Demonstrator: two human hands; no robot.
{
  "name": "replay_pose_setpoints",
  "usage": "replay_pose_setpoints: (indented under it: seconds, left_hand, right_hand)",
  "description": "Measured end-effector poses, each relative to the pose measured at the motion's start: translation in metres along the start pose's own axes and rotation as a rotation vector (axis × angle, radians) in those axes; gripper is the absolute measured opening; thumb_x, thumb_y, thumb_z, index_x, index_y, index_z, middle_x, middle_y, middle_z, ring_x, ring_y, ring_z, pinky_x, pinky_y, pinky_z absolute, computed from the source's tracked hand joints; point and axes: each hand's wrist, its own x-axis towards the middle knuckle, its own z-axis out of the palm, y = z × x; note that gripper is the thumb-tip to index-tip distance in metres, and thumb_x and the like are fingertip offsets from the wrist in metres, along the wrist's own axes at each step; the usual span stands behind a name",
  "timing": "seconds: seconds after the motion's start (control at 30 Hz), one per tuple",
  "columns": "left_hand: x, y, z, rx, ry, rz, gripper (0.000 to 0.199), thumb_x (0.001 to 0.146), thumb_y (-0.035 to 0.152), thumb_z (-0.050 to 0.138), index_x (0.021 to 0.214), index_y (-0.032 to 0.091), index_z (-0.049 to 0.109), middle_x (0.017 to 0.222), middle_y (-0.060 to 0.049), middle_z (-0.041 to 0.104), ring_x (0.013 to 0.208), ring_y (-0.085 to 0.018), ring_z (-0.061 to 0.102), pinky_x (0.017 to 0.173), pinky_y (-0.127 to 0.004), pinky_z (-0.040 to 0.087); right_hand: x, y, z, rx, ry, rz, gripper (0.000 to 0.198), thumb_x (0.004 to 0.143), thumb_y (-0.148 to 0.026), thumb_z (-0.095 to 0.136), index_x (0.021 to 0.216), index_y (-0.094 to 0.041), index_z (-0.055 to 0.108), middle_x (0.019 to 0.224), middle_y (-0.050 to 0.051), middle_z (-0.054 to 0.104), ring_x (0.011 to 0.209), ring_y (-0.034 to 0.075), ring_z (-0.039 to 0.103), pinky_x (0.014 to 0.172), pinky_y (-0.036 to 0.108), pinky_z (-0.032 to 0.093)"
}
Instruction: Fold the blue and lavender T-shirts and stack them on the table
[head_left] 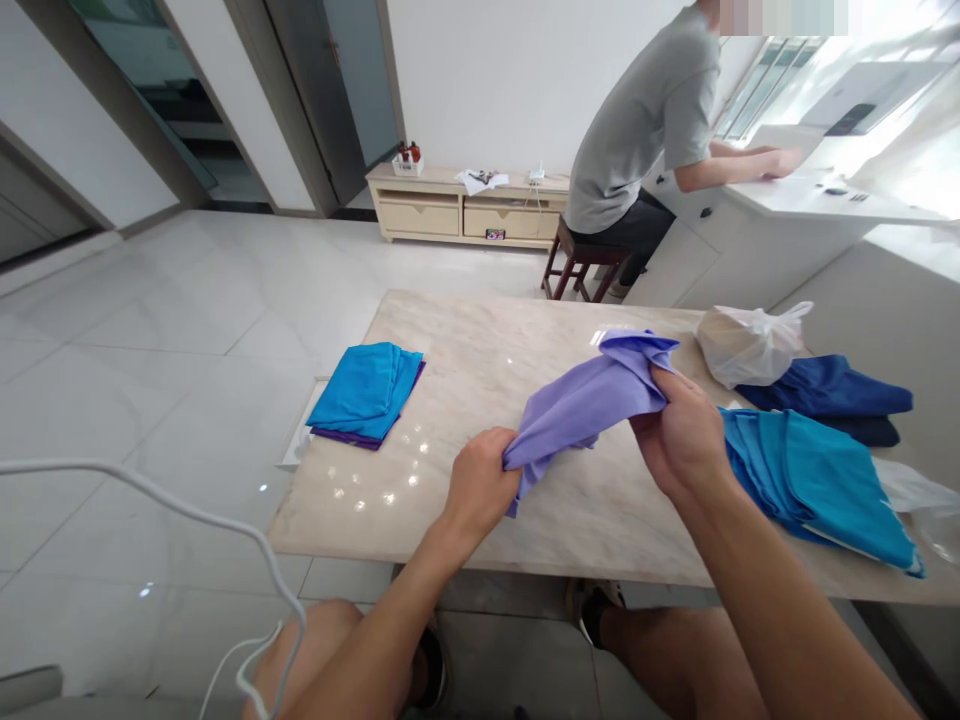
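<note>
A light purple cloth (581,405) is stretched between my two hands over the marble-look table (450,330). My left hand (484,480) is closed in a fist around its lower left end. The upper right end, folded over itself, is gripped by my right hand (682,430), thumb on top. To the left lies a folded bright blue cloth (360,385) on top of a dark purple cloth (367,440). Beside my right forearm is a pile of teal-blue cloths (817,480), partly hidden by that arm.
A tied white plastic bag (750,340) and dark blue cloth (825,390) sit at the table's right. Another person (637,130) sits on a wooden stool (581,255) at a white desk. A white cable (187,500) loops at the left. A low cabinet (420,215) stands by the wall.
</note>
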Motion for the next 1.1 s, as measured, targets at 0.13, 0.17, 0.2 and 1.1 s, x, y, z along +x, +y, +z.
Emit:
replay_pose_setpoints:
  seconds: [0.13, 0.17, 0.2, 1.1]
  left_hand:
    - [0.015, -0.003, -0.027, -0.457, 0.299, -0.074, 0.017, 0.082, 0.022, 0.067, 0.095, 0.022, 0.078, 0.087, -0.004, 0.079, 0.086, -0.023, 0.073, 0.077, -0.029, 0.056]
    - [0.017, -0.003, -0.035, -0.523, 0.338, -0.072, 0.015, 0.080, 0.026, 0.072, 0.093, 0.021, 0.078, 0.084, -0.003, 0.078, 0.082, -0.022, 0.072, 0.073, -0.028, 0.055]
    - [0.017, -0.001, -0.044, -0.571, 0.326, -0.064, 0.016, 0.078, 0.030, 0.077, 0.090, 0.020, 0.078, 0.081, -0.003, 0.077, 0.078, -0.021, 0.070, 0.069, -0.026, 0.054]
    - [-0.004, -0.040, 0.010, 0.718, -0.375, 0.120, 0.063, 0.109, 0.035, 0.061, 0.168, 0.017, 0.046, 0.164, -0.026, 0.054, 0.151, -0.040, 0.054, 0.119, -0.053, 0.050]
  right_hand:
    - [0.010, -0.005, -0.017, -0.019, 0.052, 0.091, 0.018, 0.088, -0.038, 0.074, 0.088, -0.022, 0.067, 0.073, -0.002, 0.062, 0.064, 0.016, 0.059, 0.052, 0.026, 0.050]
    - [0.011, -0.008, -0.021, -0.006, 0.045, 0.101, 0.016, 0.087, -0.037, 0.073, 0.088, -0.022, 0.067, 0.072, -0.002, 0.061, 0.062, 0.016, 0.058, 0.051, 0.027, 0.050]
    - [0.011, -0.012, -0.024, 0.013, 0.030, 0.101, 0.016, 0.087, -0.036, 0.073, 0.087, -0.023, 0.066, 0.070, -0.003, 0.060, 0.060, 0.016, 0.058, 0.051, 0.028, 0.051]
    - [0.020, 0.047, -0.028, -1.018, -0.375, -0.143, 0.038, 0.103, -0.027, 0.052, 0.135, -0.019, 0.070, 0.135, 0.017, 0.077, 0.128, 0.031, 0.072, 0.116, 0.049, 0.052]
